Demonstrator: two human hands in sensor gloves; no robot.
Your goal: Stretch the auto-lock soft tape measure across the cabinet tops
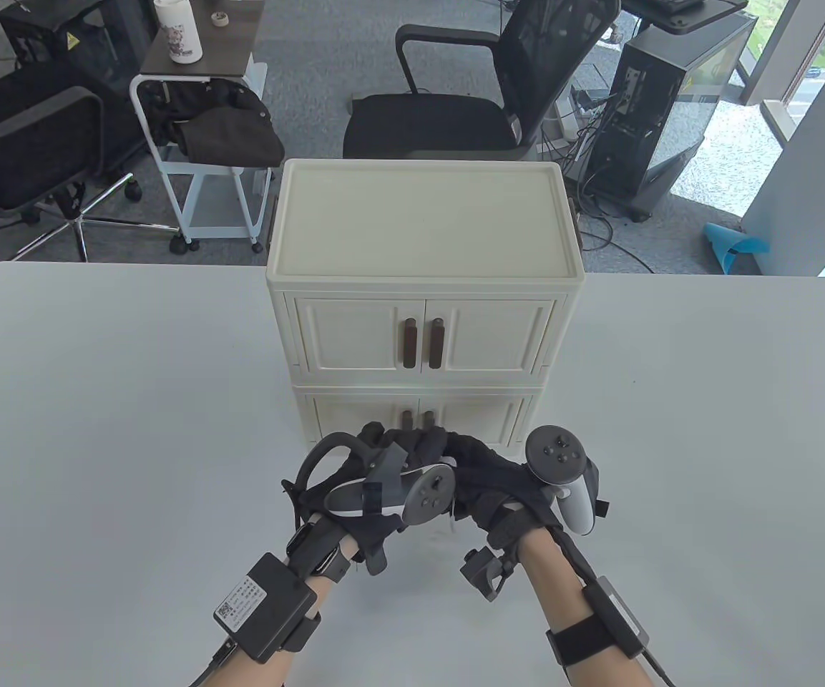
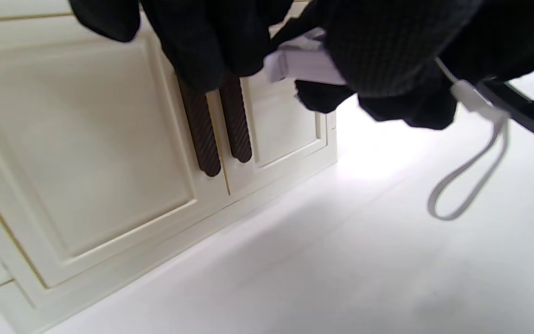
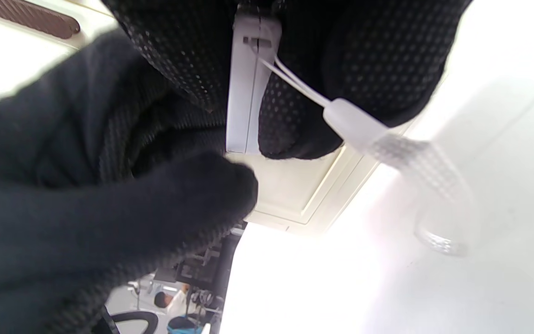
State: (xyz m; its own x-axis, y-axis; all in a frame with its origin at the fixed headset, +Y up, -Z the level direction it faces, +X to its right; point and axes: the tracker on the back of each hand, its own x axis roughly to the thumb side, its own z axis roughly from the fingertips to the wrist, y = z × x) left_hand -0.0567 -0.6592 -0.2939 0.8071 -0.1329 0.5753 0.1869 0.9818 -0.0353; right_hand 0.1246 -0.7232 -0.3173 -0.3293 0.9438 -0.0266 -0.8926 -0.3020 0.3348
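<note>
A cream two-tier cabinet [image 1: 423, 215] stands at the middle of the white table [image 1: 97, 401], with brown door handles [image 2: 211, 139]. Both gloved hands meet in front of its lower tier. My right hand [image 1: 469, 458] grips a white tape measure case [image 3: 248, 93] between its fingers. The case's white wrist strap [image 3: 410, 157] hangs down in a loop [image 2: 471, 185] above the table. My left hand [image 1: 391, 447] has curled fingers at the case's left end [image 2: 281, 65]. Whether they pinch it is hidden. No tape is drawn out in any view.
The cabinet's flat top has a raised rim [image 1: 426, 270]. Past the table's far edge stand an office chair [image 1: 455, 107], a white cart [image 1: 197, 143] and a computer tower [image 1: 670, 107].
</note>
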